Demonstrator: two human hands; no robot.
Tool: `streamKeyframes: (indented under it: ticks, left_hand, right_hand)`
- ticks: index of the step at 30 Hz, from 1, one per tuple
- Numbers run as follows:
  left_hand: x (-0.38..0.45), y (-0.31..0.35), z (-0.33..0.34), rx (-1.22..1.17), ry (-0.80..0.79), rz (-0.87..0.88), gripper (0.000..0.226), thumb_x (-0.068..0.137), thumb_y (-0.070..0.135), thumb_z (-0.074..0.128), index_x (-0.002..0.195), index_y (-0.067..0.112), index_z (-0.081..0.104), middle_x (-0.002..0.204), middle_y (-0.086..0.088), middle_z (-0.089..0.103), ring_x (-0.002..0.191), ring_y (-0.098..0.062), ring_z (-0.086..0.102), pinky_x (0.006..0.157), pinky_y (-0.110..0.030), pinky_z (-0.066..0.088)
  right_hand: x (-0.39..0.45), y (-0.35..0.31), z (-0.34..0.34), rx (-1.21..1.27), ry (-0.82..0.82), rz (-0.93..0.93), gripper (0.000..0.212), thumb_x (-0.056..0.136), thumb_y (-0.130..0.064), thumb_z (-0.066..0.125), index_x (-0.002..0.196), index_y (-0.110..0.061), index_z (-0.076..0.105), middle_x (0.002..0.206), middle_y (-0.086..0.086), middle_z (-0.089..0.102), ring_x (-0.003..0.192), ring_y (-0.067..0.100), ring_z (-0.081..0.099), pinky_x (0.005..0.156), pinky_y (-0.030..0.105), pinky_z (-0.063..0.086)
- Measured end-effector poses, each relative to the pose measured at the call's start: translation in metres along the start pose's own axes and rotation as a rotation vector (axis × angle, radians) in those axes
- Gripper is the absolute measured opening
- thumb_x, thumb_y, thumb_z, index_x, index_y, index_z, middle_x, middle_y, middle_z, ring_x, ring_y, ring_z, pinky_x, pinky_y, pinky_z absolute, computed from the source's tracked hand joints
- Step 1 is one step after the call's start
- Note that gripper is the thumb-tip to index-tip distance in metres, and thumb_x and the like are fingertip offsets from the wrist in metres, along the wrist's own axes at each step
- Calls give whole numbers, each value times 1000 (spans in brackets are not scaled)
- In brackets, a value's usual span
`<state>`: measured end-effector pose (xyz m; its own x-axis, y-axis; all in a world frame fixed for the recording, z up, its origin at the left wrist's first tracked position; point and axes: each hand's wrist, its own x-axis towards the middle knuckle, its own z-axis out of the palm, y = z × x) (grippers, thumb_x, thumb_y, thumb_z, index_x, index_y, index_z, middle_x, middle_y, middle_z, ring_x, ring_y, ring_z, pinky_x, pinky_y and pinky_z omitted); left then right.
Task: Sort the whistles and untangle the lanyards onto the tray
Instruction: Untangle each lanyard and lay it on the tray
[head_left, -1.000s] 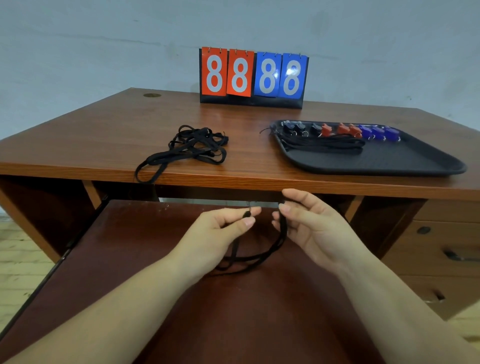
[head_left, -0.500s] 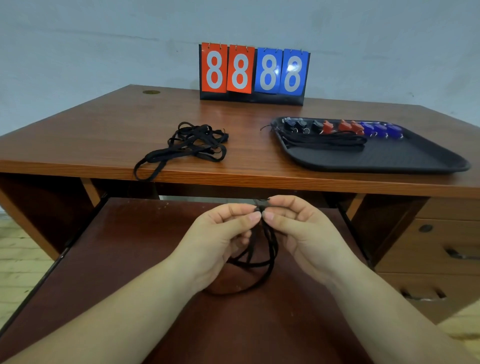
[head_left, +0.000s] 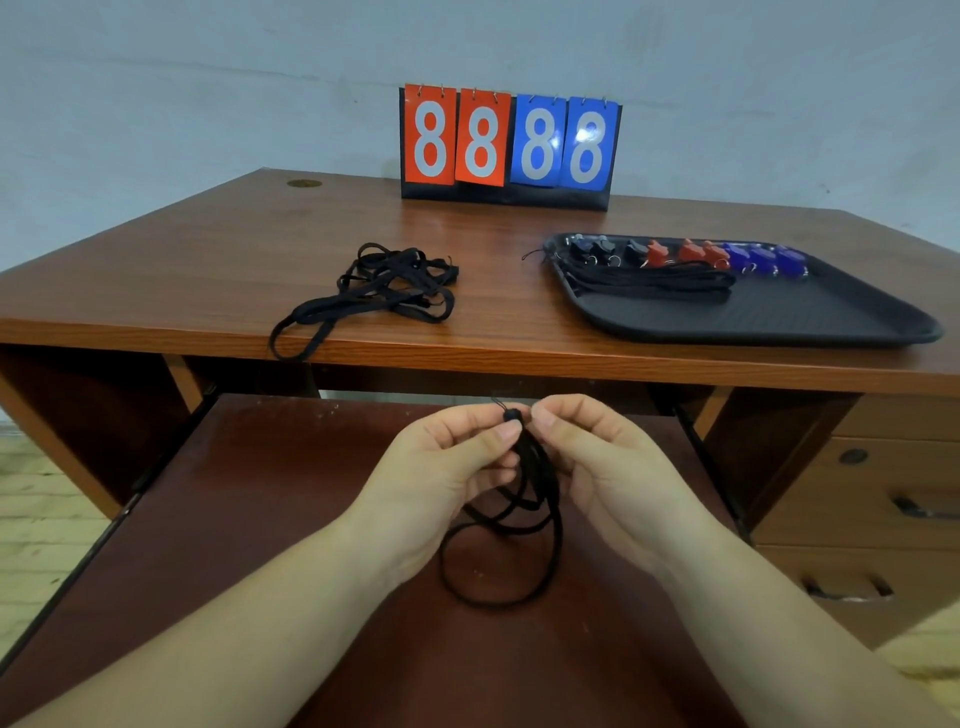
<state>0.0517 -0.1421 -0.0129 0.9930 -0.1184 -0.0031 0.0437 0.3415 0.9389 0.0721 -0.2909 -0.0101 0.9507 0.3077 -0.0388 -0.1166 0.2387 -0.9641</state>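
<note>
My left hand and my right hand meet over the pull-out shelf and pinch the top end of a black lanyard, whose loops hang down between them. A tangled heap of black lanyards lies on the desk top, one loop drooping over the front edge. The black tray at the right holds a row of black whistles, red whistles and blue whistles along its far side, with straightened lanyards laid in front of them.
A flip scoreboard showing 8888 stands at the back of the wooden desk. The dark pull-out shelf extends under my arms. Desk drawers are at the lower right.
My hands came together from slightly apart and now both pinch the lanyard's end. The hanging loops bunched closer and dropped lower between them.
</note>
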Motion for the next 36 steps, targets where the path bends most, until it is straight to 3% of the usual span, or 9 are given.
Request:
streamKeyframes:
  ticks: [2,5,9,12,15,18,25,30,36]
  left_hand:
    - [0,0,0,41,36,16,25,68,20,64,91,14,72,73,-1,68,65,-9,59,69,-22,50]
    - [1,0,-1,61,75,12,22,71,23,64,90,16,71,68,2,67,65,-12,57,75,-32,44]
    - [3,-1,-2,-2,73,4,16,73,19,64,87,14,71,67,3,65,69,-10,56,71,-23,49]
    - [4,-1,-3,-31,55,7,13,75,16,63,85,12,71,71,0,67,68,-10,60,65,-18,53]
    - [6,1,-5,-82,92,-3,12,84,8,58,87,11,69,76,0,71,66,-7,62,64,-16,54]
    - [9,5,-10,-102,144,18,13,81,10,60,91,12,69,76,1,72,63,-4,63,64,-16,55]
    - [16,8,-20,-94,286,91,11,85,9,60,91,13,68,79,0,74,66,-4,65,65,-16,55]
    - [18,7,-24,-99,358,117,10,86,9,60,89,14,68,74,3,73,65,-4,65,63,-16,55]
    - [20,6,-29,-57,379,140,10,86,8,61,88,14,68,73,1,67,68,-6,66,66,-17,56]
  right_hand:
    - [-1,2,2,-51,-34,36,34,67,-26,67,97,-9,64,85,7,71,79,16,68,72,26,53]
    - [-1,4,6,-10,-77,70,32,66,-17,67,96,-8,60,74,5,67,66,15,65,66,23,53]
    - [0,5,6,-12,-59,58,33,64,-14,68,95,-6,60,69,5,59,50,9,51,60,24,50]
    - [1,5,3,-104,-26,19,29,64,-15,71,92,-8,65,71,6,62,54,9,51,64,26,47]
    - [1,3,-2,-205,-24,-18,19,71,-7,72,89,-13,71,73,0,68,59,8,56,62,22,49]
    - [3,-1,-8,-318,-31,-46,18,77,-4,69,87,-19,75,76,0,72,57,3,57,61,19,50]
    - [6,-16,-38,-516,-99,87,18,85,-9,62,100,-11,72,66,-2,68,48,4,42,54,17,46]
    - [8,-23,-64,-482,-75,244,13,87,-7,57,87,-11,69,49,-7,55,46,5,37,57,21,41]
    - [13,-22,-85,-348,68,209,18,86,-8,57,101,-6,68,58,-4,57,52,6,48,60,20,53]
